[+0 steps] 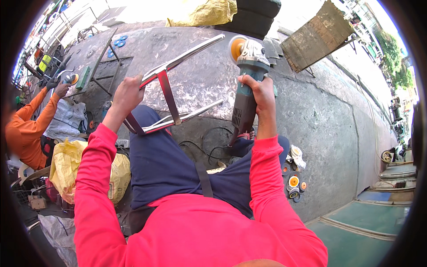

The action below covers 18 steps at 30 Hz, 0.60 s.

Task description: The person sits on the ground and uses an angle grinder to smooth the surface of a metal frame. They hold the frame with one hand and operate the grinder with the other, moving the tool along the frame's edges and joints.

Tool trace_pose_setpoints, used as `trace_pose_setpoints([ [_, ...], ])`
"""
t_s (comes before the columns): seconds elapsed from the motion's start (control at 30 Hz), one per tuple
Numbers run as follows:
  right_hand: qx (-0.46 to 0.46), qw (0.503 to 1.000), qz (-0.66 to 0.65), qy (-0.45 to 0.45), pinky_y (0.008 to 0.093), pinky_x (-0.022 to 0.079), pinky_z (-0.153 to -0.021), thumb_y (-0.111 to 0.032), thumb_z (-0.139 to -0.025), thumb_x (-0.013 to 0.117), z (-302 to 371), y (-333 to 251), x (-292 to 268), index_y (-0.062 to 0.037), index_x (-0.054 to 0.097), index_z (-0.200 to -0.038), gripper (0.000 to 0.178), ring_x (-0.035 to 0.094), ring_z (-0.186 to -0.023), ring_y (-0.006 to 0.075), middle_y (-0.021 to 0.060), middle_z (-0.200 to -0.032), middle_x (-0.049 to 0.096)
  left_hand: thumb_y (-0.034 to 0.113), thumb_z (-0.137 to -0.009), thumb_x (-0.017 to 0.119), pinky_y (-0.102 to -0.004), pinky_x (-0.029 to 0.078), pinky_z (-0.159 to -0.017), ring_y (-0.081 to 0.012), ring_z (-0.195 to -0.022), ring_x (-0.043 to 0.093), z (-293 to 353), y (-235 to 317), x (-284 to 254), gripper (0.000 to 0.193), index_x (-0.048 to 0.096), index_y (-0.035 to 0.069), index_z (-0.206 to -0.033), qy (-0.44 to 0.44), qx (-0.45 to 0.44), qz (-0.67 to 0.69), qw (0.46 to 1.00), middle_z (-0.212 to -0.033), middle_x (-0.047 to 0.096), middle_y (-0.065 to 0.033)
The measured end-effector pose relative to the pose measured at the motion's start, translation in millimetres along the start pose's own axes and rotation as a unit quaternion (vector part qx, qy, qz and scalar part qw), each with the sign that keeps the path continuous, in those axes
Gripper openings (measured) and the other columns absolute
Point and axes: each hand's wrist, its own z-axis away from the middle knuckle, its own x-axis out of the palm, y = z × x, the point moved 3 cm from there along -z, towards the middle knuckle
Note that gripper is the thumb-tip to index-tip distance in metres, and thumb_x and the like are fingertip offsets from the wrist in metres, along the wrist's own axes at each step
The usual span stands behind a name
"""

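Observation:
My left hand (128,95) is closed round one bar of a metal frame (168,95), silver with red-painted stretches, its two long arms reaching away to the right. In my right hand (262,95) is an angle grinder (244,95) with a dark teal body, held upright by its barrel. Pale wrapping covers the grinder's head, and an orange-and-white disc (237,48) is fitted on it. A gap separates the disc from the frame's upper arm. The grinder's black cord (209,144) loops down to the ground between my legs.
Several spare discs (293,181) lie by my right knee. A yellow sack (69,171) stands at my left. Beyond it a co-worker in orange (29,129) holds another grinder (71,79). Blue discs (120,42) lie far left; a wooden board (318,38) stands far right.

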Motion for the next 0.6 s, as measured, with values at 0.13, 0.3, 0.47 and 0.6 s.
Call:
trace_pose_setpoints([
  [0.13,-0.062,0.997,-0.037,0.022,0.0279,0.048,-0.057,-0.008,-0.071,0.078,-9,0,11,0.0035,0.069,-0.088,0.023,0.06,-0.063,0.0115,0.0044,-0.078,0.067,0.006,-0.081,0.064,-0.0501,0.049,-0.08,-0.0442,-0.091,0.063,1,1,0,0.018,0.06,-0.004,-0.095,-0.008,-0.011,0.019,1.0,-0.09,0.065,-0.0275],
  [0.3,-0.062,0.998,0.025,0.009,0.0275,0.049,-0.059,-0.009,-0.07,0.079,-17,13,15,0.0021,0.069,-0.091,0.026,0.061,-0.065,0.0121,0.0042,-0.079,0.066,0.006,-0.081,0.064,-0.0503,0.049,-0.08,-0.0447,-0.091,0.063,1,8,-5,0.017,0.059,-0.005,-0.093,-0.024,-0.016,0.009,1.0,-0.09,0.065,-0.0285],
  [0.47,-0.086,0.993,0.085,-0.004,0.0284,0.051,-0.062,-0.016,-0.068,0.08,-28,20,27,0.0032,0.072,-0.084,0.026,0.063,-0.065,0.0118,0.0061,-0.075,0.07,0.002,-0.079,0.061,-0.0515,0.048,-0.078,-0.0464,-0.089,0.062,3,9,-4,0.017,0.053,-0.005,-0.091,-0.048,-0.042,-0.021,0.998,-0.087,0.063,-0.0292],
  [0.6,-0.09,0.987,0.134,0.004,0.0311,0.053,-0.063,-0.02,-0.065,0.08,-26,16,34,0.0037,0.071,-0.084,0.032,0.067,-0.066,0.015,0.0106,-0.075,0.071,-0.001,-0.077,0.059,-0.0526,0.048,-0.077,-0.0471,-0.088,0.062,3,7,-2,0.018,0.05,-0.006,-0.092,-0.04,-0.012,-0.016,0.999,-0.085,0.063,-0.0289],
])
